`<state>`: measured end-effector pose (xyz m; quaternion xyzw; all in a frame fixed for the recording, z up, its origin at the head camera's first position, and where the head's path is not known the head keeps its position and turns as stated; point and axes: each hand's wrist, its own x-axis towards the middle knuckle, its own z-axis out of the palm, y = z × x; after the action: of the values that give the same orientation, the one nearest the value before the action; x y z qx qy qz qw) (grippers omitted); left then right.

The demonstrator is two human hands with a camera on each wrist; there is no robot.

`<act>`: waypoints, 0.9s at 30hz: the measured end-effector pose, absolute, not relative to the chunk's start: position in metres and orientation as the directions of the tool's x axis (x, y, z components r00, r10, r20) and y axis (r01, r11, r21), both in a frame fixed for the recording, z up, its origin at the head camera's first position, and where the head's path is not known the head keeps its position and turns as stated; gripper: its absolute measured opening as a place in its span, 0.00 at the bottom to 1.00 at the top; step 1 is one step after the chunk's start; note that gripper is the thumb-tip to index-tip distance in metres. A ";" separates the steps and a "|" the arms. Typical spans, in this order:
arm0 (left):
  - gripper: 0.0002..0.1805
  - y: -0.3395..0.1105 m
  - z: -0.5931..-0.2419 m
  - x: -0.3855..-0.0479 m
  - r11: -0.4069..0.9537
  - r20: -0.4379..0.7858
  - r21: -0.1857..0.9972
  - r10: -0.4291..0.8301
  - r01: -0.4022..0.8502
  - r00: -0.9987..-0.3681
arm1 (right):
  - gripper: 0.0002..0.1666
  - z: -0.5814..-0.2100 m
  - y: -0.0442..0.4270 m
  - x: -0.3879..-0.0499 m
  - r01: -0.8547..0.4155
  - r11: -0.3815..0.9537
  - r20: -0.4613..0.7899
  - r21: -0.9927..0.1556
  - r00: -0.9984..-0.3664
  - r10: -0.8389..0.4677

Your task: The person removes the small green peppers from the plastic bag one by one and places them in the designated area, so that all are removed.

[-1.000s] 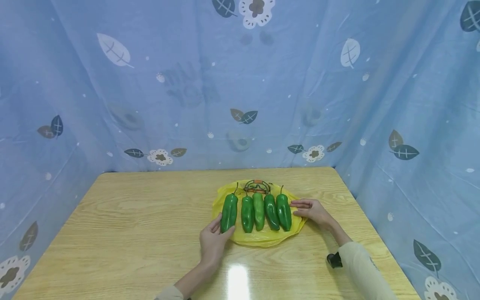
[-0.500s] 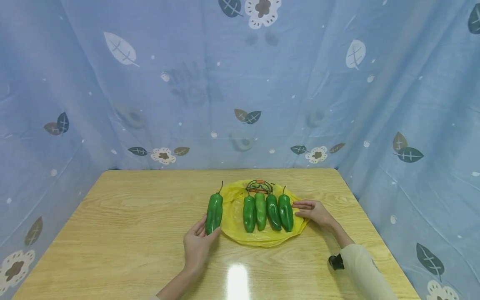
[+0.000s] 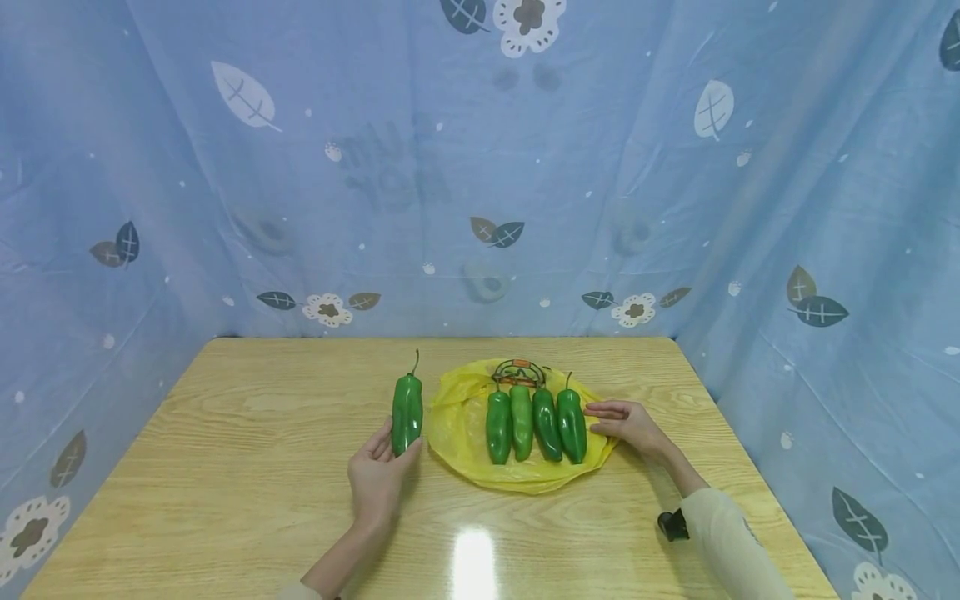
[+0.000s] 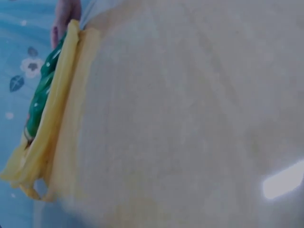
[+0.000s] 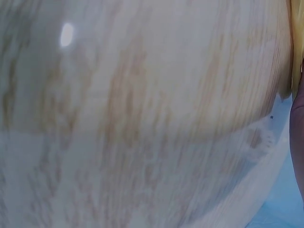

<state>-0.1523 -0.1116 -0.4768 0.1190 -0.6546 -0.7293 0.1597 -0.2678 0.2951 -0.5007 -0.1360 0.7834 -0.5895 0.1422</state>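
Note:
In the head view my left hand (image 3: 377,485) pinches a green pepper (image 3: 407,408) near its lower end. The pepper stands upright in the view, stem away from me, left of a yellow plastic bag (image 3: 463,442). Several more green peppers (image 3: 522,423) lie side by side on that bag. My right hand (image 3: 633,427) rests at the bag's right edge with straight fingers, next to the rightmost pepper (image 3: 572,425). Peppers on the bag (image 4: 42,95) also show at the left of the left wrist view; the left hand is out of that frame. A sliver of the right hand (image 5: 298,137) shows in the right wrist view.
A light wooden table (image 3: 277,417) lies under everything, with a bright reflection near the front. A blue patterned curtain (image 3: 420,167) hangs along the table's back and both sides. A small black object (image 3: 672,525) sits at the right wrist.
My left hand has carried the pepper off the yellow bag to the left, and it now appears slightly higher. The right hand and the other peppers have stayed in place.

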 end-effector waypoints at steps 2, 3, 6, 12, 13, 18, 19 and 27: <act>0.35 -0.115 -0.475 -0.156 -0.089 0.029 0.994 -0.397 0.070 -0.918 | 0.29 -0.501 0.295 -0.268 -0.046 0.268 -0.062 -0.962 -0.923 -0.379; 0.35 -0.117 -0.474 -0.158 -0.089 0.025 0.994 -0.401 0.066 -0.916 | 0.29 -0.501 0.295 -0.268 -0.046 0.266 -0.061 -0.963 -0.923 -0.379; 0.35 -0.122 -0.471 -0.162 -0.085 0.007 0.995 -0.409 0.045 -0.913 | 0.29 -0.501 0.294 -0.268 -0.045 0.260 -0.059 -0.965 -0.923 -0.379; 0.35 -0.130 -0.466 -0.173 -0.075 -0.031 0.997 -0.409 0.000 -0.912 | 0.29 -0.502 0.293 -0.269 -0.043 0.254 -0.059 -0.966 -0.923 -0.380; 0.35 -0.131 -0.464 -0.175 -0.070 -0.034 0.998 -0.409 -0.006 -0.912 | 0.29 -0.502 0.293 -0.269 -0.042 0.254 -0.060 -0.966 -0.923 -0.380; 0.36 -0.137 -0.458 -0.186 -0.042 -0.025 0.999 -0.404 -0.009 -0.914 | 0.29 -0.501 0.293 -0.268 -0.039 0.252 -0.061 -0.967 -0.925 -0.376; 0.36 -0.137 -0.457 -0.189 -0.035 -0.018 0.999 -0.403 -0.004 -0.915 | 0.29 -0.502 0.293 -0.268 -0.039 0.252 -0.060 -0.967 -0.925 -0.376; 0.36 -0.140 -0.456 -0.205 -0.060 -0.019 0.998 -0.391 0.005 -0.920 | 0.28 -0.504 0.293 -0.266 -0.047 0.242 -0.045 -0.969 -0.931 -0.363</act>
<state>-0.2049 -0.1396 -0.4563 0.1439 -0.6714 -0.7137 0.1386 -0.2663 0.2929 -0.5043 -0.1320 0.7771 -0.6012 0.1311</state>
